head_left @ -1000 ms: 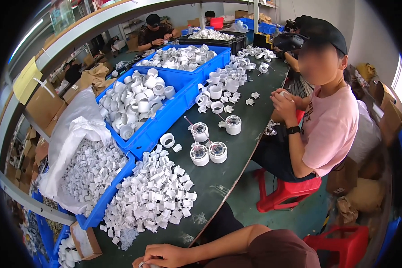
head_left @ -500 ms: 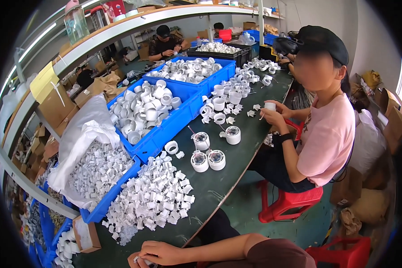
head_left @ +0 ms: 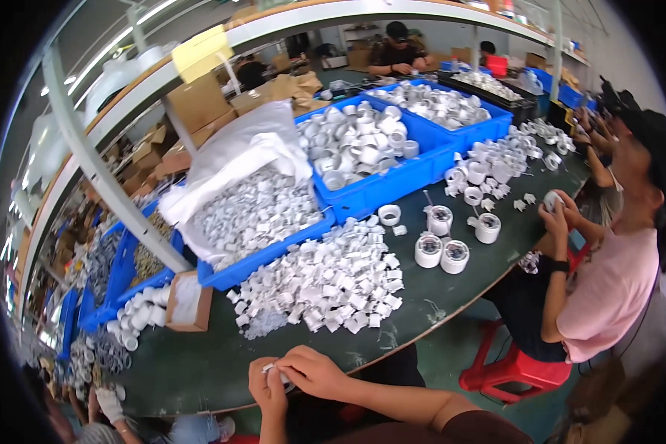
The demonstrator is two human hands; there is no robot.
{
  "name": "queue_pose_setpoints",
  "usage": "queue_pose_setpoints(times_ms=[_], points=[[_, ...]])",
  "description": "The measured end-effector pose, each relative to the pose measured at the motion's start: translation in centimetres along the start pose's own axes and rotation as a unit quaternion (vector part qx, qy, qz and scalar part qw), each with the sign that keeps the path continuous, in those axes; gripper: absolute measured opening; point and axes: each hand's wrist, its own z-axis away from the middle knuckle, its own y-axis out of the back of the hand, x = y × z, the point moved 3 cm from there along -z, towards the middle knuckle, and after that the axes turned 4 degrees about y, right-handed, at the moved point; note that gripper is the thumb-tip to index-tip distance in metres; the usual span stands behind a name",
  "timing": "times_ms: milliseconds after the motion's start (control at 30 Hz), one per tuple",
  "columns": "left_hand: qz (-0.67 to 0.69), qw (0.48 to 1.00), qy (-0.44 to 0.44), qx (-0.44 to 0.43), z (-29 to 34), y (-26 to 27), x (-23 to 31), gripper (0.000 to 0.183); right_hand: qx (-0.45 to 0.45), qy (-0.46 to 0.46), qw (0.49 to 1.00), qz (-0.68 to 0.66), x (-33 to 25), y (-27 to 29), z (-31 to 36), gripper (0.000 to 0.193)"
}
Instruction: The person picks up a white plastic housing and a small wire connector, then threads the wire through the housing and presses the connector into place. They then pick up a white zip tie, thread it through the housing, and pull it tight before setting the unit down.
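White small part [head_left: 268, 368], mostly hidden, pinched narrowly between my left hand [head_left: 269, 388] and right hand [head_left: 314, 372]; white heap [head_left: 325, 285] on far side.

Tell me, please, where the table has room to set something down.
Bare tabletop lies between the cardboard box and the left hand, and between the round units and the front edge. It's crowded beside the blue bins, with white pieces heaped.
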Motion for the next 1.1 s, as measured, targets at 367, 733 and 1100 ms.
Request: queue_pose_setpoints(times_ms=[367, 733, 1100], points=[[0.012, 1.0, -0.009, 0.011, -0.3, 0.7, 1.0, 0.011, -0.03, -0.032, 0.999, -0.012, -1.2, -0.2, -1.3, 0.014], [-0.001, 1.0, -0.011, 0.003, 0.0, 0.6, 1.9, 0.009, -0.04, -0.033, 0.999, -0.008, -1.6, 0.2, -0.8, 0.012], [-0.006, 1.0, -0.005, 0.018, -0.8, 0.4, 4.0, 0.012, -0.048, -0.047, 0.997, -0.033, -0.8, -0.2, -1.0, 0.014]])
